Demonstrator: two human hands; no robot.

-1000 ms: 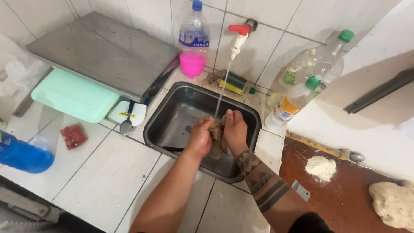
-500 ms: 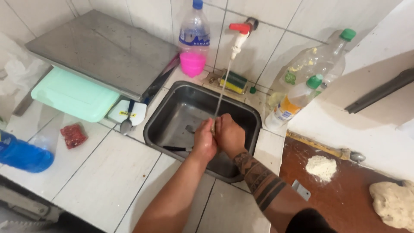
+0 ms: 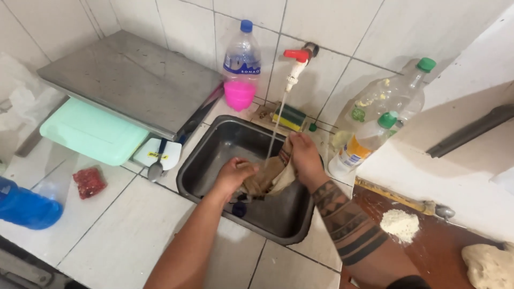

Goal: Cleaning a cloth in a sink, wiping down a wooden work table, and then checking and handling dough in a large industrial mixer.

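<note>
My left hand point(image 3: 234, 174) and right hand point(image 3: 303, 155) are both clamped on the brownish cloth point(image 3: 269, 174), and they have drawn apart since a moment ago, when they were pressed together; I take it I've gone from rubbing to stretching it open. The cloth sits inside the steel sink point(image 3: 211, 155), under the water stream point(image 3: 276, 126) from the red-handled tap point(image 3: 297, 59) above the sink.

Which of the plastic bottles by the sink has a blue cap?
The clear bottle left of the tap, standing in a pink cup. The two bottles on the right have green caps.
</note>
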